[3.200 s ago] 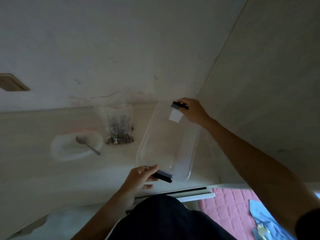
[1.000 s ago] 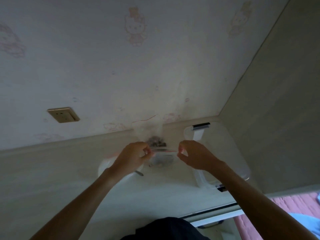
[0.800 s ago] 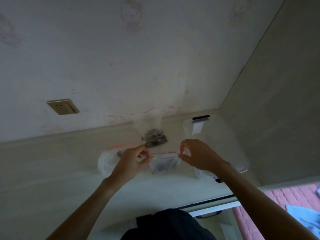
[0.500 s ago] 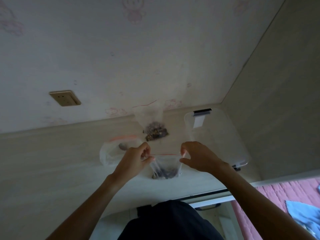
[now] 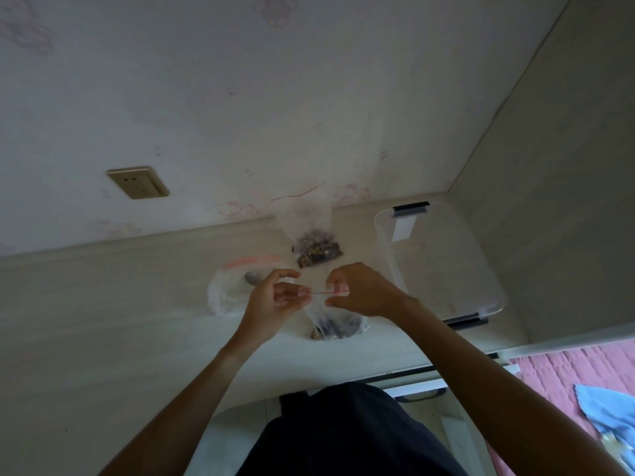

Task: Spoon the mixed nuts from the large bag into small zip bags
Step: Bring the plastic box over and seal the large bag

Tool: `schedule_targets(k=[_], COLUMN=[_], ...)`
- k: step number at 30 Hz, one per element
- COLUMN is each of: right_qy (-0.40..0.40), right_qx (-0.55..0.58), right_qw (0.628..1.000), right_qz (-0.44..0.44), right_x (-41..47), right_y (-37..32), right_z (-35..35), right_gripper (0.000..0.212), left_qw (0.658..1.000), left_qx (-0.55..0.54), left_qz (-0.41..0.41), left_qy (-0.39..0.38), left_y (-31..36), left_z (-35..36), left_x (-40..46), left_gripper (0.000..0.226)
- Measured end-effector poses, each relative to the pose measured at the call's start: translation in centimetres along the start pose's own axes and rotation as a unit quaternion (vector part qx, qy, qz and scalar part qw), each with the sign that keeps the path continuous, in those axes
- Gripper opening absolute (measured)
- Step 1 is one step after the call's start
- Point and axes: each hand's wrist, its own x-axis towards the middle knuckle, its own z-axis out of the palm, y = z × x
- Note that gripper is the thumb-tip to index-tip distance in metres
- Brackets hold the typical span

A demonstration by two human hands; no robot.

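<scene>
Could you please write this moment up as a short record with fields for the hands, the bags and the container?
left hand: pinches the red zip strip of the small zip bag
right hand: pinches the same strip
small zip bag: holds nuts, bottom on the desk
large bag: upright behind the hands, nuts at the bottom
clear container: right of the bags, lid on

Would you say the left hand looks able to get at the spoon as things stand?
Probably not right away. The left hand is pinching the red zip strip of the small zip bag, as is the right hand. The spoon lies close beside it with nothing between, so letting go should free the way.
</scene>
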Motion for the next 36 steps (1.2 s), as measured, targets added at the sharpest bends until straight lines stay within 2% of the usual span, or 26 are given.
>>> schedule_targets(k=[2,4,6,15,21,36], right_qy=[0.010,0.017,0.024,0.015,0.023,0.062], right_qx=[0.016,0.029,0.037,0.061,0.073,0.085], right_qw=[1.000,0.999,0.999,0.998,0.996,0.994], right_qz=[0.002,0.002,0.005,-0.025,-0.034,-0.019], right_x=[0.4,0.6,0.7,1.7,2.0,2.1], right_y=[0.0,0.2,0.5,-0.5,-0.7,-1.5], right_z=[0.3,0.4,0.5,0.6,0.5,1.5], right_gripper=[0.020,0.016,0.015,0.024,0.020,0.013], left_qw=[1.000,0.999,0.999,0.997,0.995,0.997], left_qx=[0.007,0.007,0.004,-0.029,-0.059,-0.009], left_qz=[-0.011,-0.028,-0.043,-0.046,-0.067,-0.059], left_qy=[0.013,0.020,0.029,0.050,0.049,0.044], left_y=[-0.1,-0.3,-0.4,0.1,0.2,0.0], left_z=[0.2,0.3,0.5,1.5,1.8,2.0], left_x=[-0.4,-0.6,-0.9,-1.0,-1.0,-0.8], left_gripper=[0.037,0.017,0.009,0.008,0.009,0.014])
